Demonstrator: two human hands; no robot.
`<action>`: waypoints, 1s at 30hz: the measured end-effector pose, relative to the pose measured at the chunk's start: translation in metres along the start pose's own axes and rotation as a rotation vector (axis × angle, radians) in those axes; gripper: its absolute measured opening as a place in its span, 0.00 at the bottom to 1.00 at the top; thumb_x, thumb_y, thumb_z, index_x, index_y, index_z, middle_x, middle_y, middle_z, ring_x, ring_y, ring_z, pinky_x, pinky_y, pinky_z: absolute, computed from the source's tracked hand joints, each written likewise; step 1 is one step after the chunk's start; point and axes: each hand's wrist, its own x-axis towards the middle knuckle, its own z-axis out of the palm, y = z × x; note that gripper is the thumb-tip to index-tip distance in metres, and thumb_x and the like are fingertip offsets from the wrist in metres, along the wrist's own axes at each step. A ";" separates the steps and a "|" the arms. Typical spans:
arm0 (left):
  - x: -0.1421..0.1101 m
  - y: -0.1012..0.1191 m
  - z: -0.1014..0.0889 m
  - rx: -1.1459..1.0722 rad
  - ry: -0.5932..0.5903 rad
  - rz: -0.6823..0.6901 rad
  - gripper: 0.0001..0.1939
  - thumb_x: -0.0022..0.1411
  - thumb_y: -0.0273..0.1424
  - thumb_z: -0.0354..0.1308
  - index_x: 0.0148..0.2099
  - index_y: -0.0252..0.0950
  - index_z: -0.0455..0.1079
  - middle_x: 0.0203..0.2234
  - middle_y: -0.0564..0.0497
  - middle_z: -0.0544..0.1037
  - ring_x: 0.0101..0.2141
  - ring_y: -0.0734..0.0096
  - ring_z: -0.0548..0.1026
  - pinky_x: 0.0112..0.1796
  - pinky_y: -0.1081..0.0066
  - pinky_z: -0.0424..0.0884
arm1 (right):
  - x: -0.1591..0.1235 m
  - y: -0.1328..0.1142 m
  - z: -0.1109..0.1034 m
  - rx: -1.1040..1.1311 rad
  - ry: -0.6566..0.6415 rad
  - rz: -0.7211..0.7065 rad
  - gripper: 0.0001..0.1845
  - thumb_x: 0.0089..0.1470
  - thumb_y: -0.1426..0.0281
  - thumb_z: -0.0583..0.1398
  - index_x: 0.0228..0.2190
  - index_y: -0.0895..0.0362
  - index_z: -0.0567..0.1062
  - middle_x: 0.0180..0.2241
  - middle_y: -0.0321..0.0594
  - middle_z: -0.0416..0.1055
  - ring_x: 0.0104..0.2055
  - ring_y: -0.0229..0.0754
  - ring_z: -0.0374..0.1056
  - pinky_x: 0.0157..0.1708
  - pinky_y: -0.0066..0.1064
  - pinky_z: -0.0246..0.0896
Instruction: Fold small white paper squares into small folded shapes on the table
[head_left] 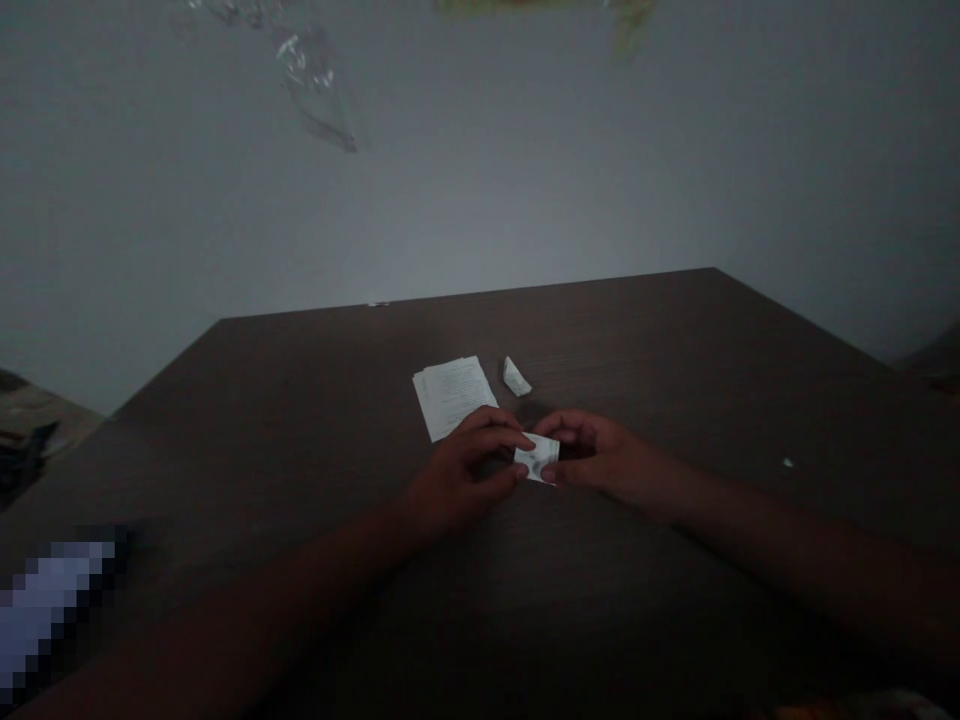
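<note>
A small folded piece of paper [534,456] is held between my two hands, just above the dark table. My left hand [474,462] pinches its left side, thumb below and fingers over the top. On the right edge, my right hand [589,452] grips it between thumb and curled fingers. Beyond my left hand lies a stack of printed paper sheets [454,392], its near corner partly behind my fingers. A small folded paper piece [516,378] rests to the right of the stack, apart from both hands.
The brown wooden table [660,350] meets a pale wall [480,200] at its far edge. A blurred-out bright rectangular device [56,610] is at the lower left. One tiny white scrap [787,463] lies on the right. Clear plastic [315,85] hangs on the wall.
</note>
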 end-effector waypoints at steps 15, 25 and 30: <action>0.002 0.008 0.007 0.024 0.088 -0.382 0.05 0.75 0.35 0.67 0.44 0.40 0.78 0.36 0.52 0.83 0.39 0.63 0.81 0.45 0.64 0.79 | 0.003 0.008 -0.005 -0.129 0.119 -0.097 0.21 0.51 0.63 0.80 0.41 0.49 0.78 0.40 0.35 0.83 0.44 0.47 0.82 0.53 0.45 0.78; -0.007 0.005 0.008 0.557 -0.167 -0.107 0.10 0.75 0.24 0.61 0.52 0.39 0.82 0.45 0.46 0.84 0.44 0.56 0.83 0.50 0.61 0.82 | -0.003 0.009 -0.012 -0.831 0.076 -0.407 0.05 0.72 0.72 0.69 0.43 0.52 0.88 0.45 0.44 0.87 0.48 0.50 0.83 0.53 0.43 0.77; -0.007 0.011 0.007 0.672 -0.230 -0.083 0.11 0.76 0.23 0.63 0.53 0.38 0.83 0.51 0.43 0.85 0.52 0.51 0.85 0.56 0.58 0.83 | 0.000 0.012 -0.013 -1.178 0.021 -0.547 0.10 0.77 0.76 0.65 0.44 0.55 0.89 0.46 0.47 0.87 0.50 0.53 0.82 0.58 0.48 0.78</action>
